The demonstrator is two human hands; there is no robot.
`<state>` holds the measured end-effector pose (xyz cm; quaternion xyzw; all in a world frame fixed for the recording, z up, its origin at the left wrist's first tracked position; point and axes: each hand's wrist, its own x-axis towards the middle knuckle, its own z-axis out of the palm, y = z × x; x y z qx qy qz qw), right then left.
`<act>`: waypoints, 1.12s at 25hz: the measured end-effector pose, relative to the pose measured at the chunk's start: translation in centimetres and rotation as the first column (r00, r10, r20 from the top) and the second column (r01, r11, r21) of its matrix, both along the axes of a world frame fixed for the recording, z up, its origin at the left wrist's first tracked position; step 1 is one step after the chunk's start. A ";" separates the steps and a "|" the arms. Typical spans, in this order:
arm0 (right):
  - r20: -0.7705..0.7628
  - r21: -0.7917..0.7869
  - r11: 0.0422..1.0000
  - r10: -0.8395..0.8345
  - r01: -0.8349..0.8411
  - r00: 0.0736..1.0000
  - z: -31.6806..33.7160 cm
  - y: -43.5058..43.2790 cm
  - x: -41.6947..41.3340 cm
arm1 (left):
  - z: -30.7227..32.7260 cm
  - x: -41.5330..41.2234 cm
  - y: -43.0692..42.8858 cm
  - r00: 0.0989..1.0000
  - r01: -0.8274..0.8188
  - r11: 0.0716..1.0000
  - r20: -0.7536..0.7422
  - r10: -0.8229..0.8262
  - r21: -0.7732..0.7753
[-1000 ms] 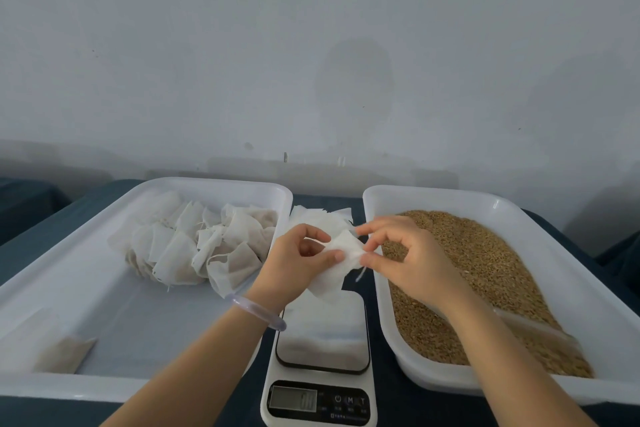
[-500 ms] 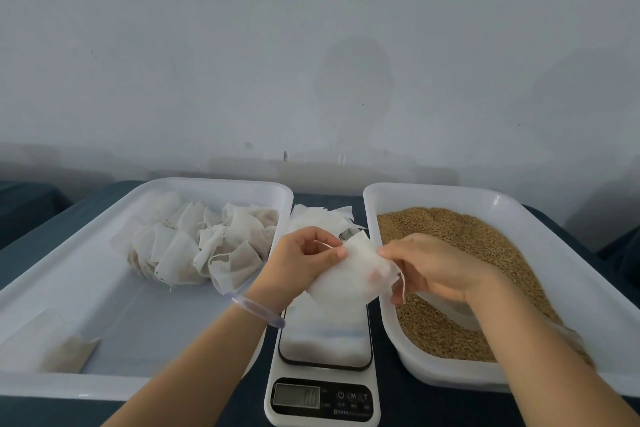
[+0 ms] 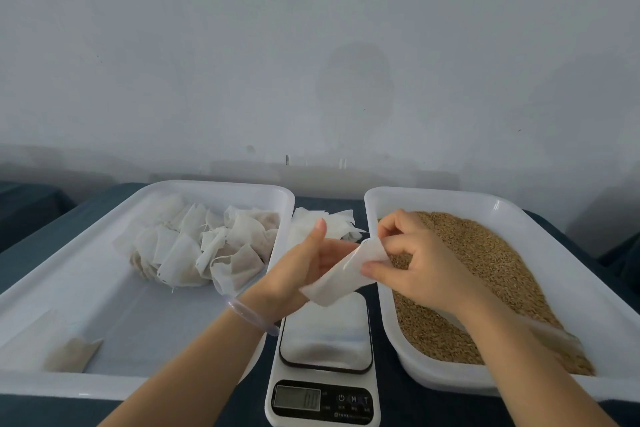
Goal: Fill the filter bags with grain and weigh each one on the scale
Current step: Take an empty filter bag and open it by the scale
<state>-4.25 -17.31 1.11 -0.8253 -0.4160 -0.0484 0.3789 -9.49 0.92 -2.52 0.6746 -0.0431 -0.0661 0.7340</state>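
Note:
I hold a white empty filter bag (image 3: 337, 279) above the far end of the scale (image 3: 323, 350), between both hands. My left hand (image 3: 304, 262) grips its left side, thumb pointing up. My right hand (image 3: 412, 260) pinches the bag's upper right edge over the left rim of the grain tray (image 3: 554, 253). Brown grain (image 3: 485, 253) fills that tray. The scale's platform is bare and its display (image 3: 298, 399) is lit.
A white tray (image 3: 69, 288) on the left holds a pile of filled filter bags (image 3: 201, 250) and one flat bag (image 3: 69, 354) near its front corner. A stack of empty bags (image 3: 332, 222) lies behind the scale. A clear scoop (image 3: 554, 340) lies in the grain.
My right hand came up out of the grain tray and took the bag's top edge. The bag has turned and now stretches slanting between both hands.

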 end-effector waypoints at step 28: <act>-0.121 -0.057 0.997 0.050 -0.058 0.991 -0.8 -0.5 -0.3 | -0.6 0.3 -0.3 0.964 -0.263 0.951 0.077 0.254 0.162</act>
